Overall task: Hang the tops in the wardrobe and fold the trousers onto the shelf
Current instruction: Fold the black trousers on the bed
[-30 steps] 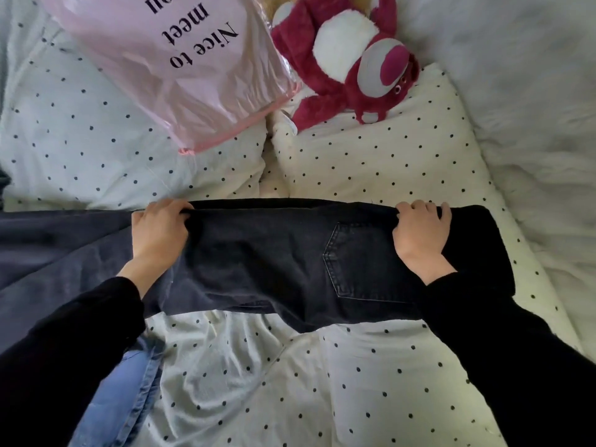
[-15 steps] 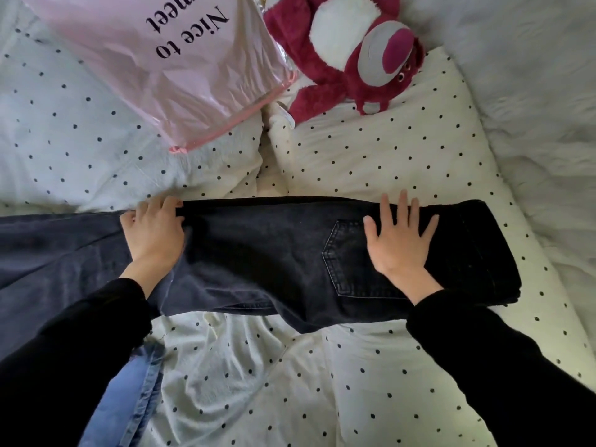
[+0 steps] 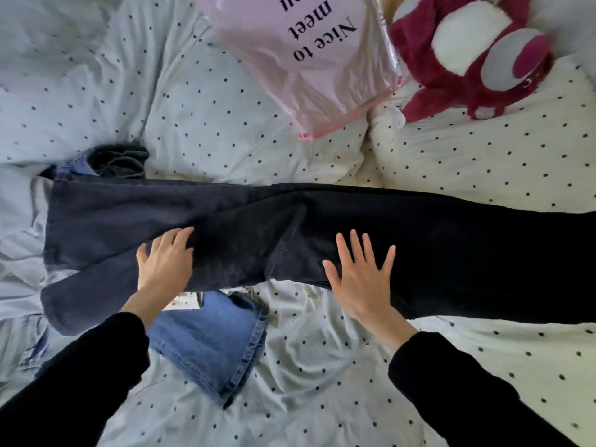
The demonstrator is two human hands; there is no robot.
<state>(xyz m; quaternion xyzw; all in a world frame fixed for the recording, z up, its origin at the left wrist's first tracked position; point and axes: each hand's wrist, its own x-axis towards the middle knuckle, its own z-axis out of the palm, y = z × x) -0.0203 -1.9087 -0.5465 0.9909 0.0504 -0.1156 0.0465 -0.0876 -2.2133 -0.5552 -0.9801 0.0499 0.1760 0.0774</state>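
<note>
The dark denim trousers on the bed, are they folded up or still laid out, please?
Laid out lengthwise: the dark denim trousers stretch across the dotted bedding, not yet folded short.

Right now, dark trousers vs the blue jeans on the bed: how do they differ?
The dark trousers are near-black; the blue jeans are mid-blue denim.
The dark trousers lie stretched out flat across the bed; the blue jeans lie rumpled, mostly hidden beneath them.
The left hand and right hand rest with spread fingers on the dark trousers; neither hand touches the blue jeans.
Both lie on the bed, not yet folded.
</note>
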